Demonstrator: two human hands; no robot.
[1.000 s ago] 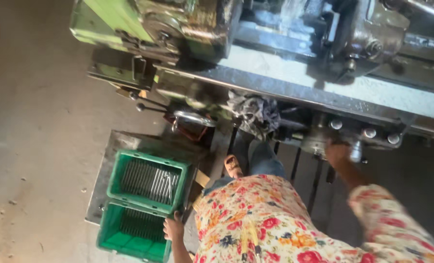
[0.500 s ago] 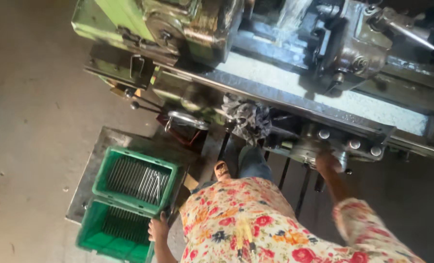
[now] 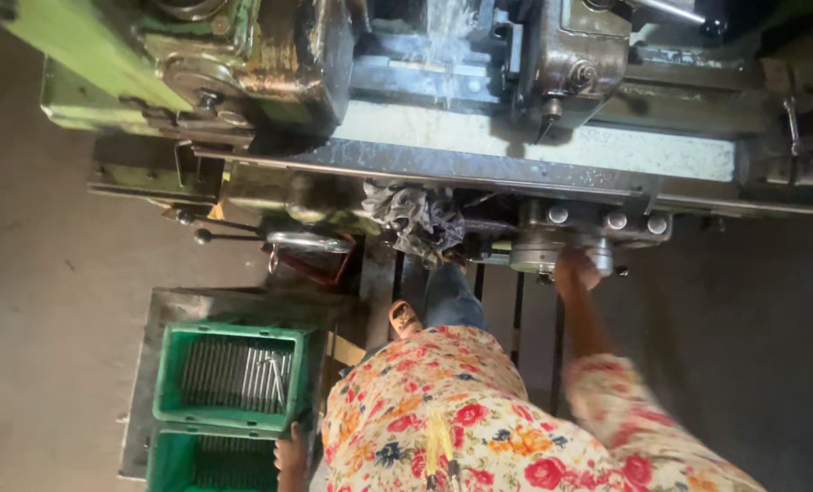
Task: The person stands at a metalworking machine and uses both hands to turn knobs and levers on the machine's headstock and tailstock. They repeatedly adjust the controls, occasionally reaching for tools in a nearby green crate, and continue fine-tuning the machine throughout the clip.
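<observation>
Lathe (image 3: 443, 118) spans the top of view, long axis left–right. Two green crates (image 3: 229, 374) of metal rods sit on the floor at lower left. Right hand (image 3: 575, 271) reaches up and forward, apparently closed on the handwheel (image 3: 552, 253) under the carriage; grip blurred. Left hand (image 3: 290, 453) hangs low, touching the nearer crate's rim; how far open, cannot tell.

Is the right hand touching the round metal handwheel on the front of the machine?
Touching. The head view shows the right hand laid over the round metal handwheel, fingers covering its rim with no gap visible.
</observation>
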